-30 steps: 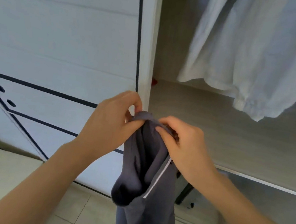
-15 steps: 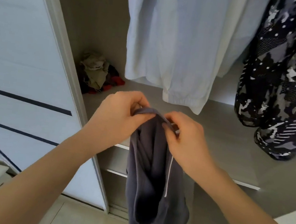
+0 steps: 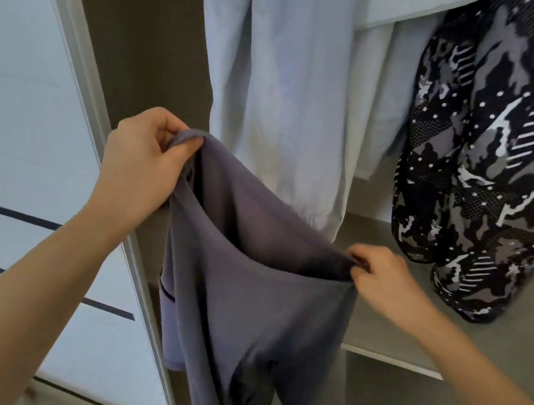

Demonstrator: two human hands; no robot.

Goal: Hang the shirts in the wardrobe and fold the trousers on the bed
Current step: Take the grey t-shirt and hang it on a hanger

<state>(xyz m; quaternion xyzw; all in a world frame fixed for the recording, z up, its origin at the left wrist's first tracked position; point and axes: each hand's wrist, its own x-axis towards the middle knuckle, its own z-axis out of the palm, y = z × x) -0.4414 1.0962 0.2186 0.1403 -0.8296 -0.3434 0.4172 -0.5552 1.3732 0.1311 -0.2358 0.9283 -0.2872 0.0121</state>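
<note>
A dark grey-purple shirt (image 3: 246,286) hangs between my hands in front of the open wardrobe. My left hand (image 3: 140,162) grips one edge of its opening, raised at the left. Lower and to the right, my right hand (image 3: 382,278) pinches the other edge, so the opening is stretched wide. The rest of the shirt dangles below, out of the frame's bottom. No hanger shows in my hands.
A pale blue shirt (image 3: 283,83) and a black-and-grey patterned garment (image 3: 492,166) hang inside the wardrobe. Beneath them runs a wooden shelf (image 3: 395,332). The white sliding door (image 3: 20,130) with dark stripes stands at the left.
My hands have moved apart, spreading the shirt's opening that was bunched between them. The view has swung right and up, from the door to the hanging clothes.
</note>
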